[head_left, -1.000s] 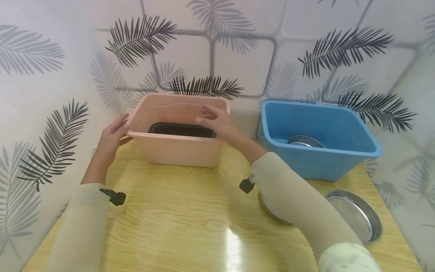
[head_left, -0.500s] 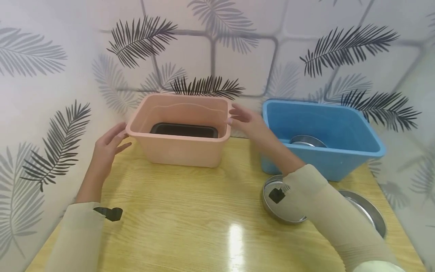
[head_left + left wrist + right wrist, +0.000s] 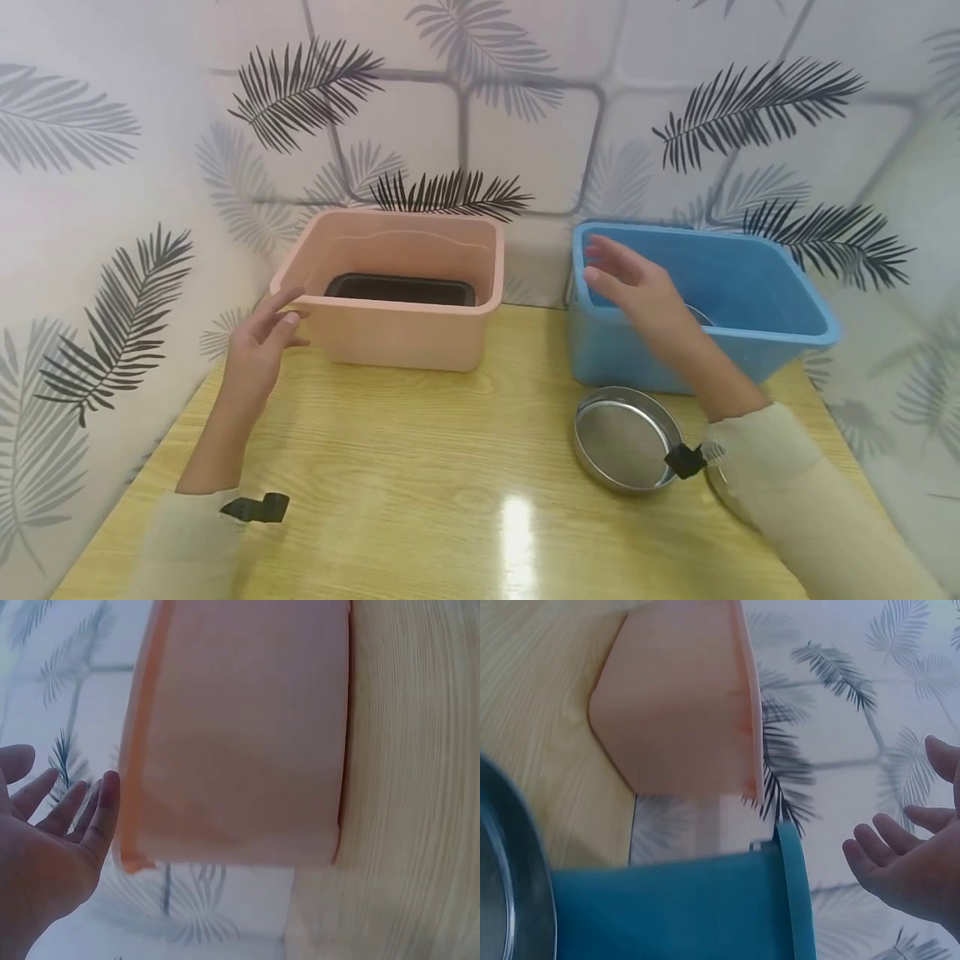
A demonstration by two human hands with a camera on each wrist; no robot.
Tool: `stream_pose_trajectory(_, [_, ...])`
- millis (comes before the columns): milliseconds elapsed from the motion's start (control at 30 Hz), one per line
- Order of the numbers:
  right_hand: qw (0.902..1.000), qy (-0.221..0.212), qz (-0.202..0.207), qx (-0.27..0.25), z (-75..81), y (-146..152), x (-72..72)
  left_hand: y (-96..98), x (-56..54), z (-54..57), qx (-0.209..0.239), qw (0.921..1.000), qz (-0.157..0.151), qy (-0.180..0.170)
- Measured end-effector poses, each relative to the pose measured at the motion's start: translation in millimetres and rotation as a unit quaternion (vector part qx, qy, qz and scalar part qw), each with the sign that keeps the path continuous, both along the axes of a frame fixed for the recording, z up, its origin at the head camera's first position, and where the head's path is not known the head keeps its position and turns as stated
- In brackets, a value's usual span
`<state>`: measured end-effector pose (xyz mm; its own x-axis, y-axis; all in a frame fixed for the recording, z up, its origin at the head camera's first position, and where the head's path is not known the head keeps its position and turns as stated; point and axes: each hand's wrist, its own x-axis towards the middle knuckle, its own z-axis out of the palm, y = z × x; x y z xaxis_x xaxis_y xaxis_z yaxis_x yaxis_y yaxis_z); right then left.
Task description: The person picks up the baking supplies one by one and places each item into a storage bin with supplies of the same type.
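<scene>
A pink plastic bin (image 3: 397, 337) stands at the back left of the table, with a black tray (image 3: 401, 289) inside. My left hand (image 3: 258, 346) is at its front left corner, fingers loosely extended with the tips right at the rim. In the left wrist view the fingers of that hand (image 3: 52, 847) spread beside the rim. My right hand (image 3: 641, 292) hovers over the left end of a blue bin (image 3: 622, 354), fingers relaxed and holding nothing. Within the blue bin a metal pan (image 3: 701, 316) shows partly behind the right forearm.
A round metal pan (image 3: 628, 442) lies on the wooden table (image 3: 390, 467) in front of the blue bin. Beside it, a second round pan (image 3: 723, 492) is mostly hidden under the right sleeve. The leaf-patterned wall (image 3: 532, 150) rises directly behind both bins.
My right hand has moved right, from over the inside of the pink bin to over the blue bin. The left hand has slid from the pink bin's left rim toward its front corner.
</scene>
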<state>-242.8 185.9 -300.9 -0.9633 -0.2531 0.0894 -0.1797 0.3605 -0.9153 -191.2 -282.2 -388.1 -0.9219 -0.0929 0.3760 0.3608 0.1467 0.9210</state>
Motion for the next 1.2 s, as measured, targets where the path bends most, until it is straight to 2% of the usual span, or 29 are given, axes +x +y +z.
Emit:
stream_pose_trajectory(100, [0.9997,-0.002,-0.010,0.021,2.8,19.1,8.2,20.1,2.5,4.0,-0.037,0.9992,-0.016,-0.006])
stream_pose_trajectory(233, [0.9976,0.006,-0.023,0.064,4.0,46.6,16.0,50.7,3.4,3.1,-0.070,0.9958,-0.055,-0.020])
stream_pose_trajectory(400, [0.9909,0.020,-0.055,0.121,3.8,85.6,21.2,89.7,0.6,-2.4,-0.072,0.9902,-0.105,-0.057])
stream_pose_trajectory(533, [0.9849,0.033,-0.086,0.147,3.1,121.8,24.4,123.4,-4.3,-9.5,-0.081,0.9832,-0.143,-0.079])
stream_pose_trajectory(700, [0.9833,0.048,-0.100,0.144,-4.6,172.6,26.4,168.2,-10.7,-25.5,-0.100,0.9707,-0.201,-0.086])
stream_pose_trajectory(867, [0.9791,0.054,-0.142,0.135,-17.7,214.0,25.2,207.4,-15.6,-42.4,-0.111,0.9570,-0.250,-0.095])
stream_pose_trajectory(1000, [0.9763,0.068,-0.160,0.129,-28.8,236.6,22.0,230.2,-21.3,-49.9,-0.129,0.9487,-0.267,-0.109])
stream_pose_trajectory(1200, [0.9793,0.065,-0.147,0.123,-48.7,266.3,16.1,258.4,-35.9,-60.3,-0.168,0.9355,-0.283,-0.129])
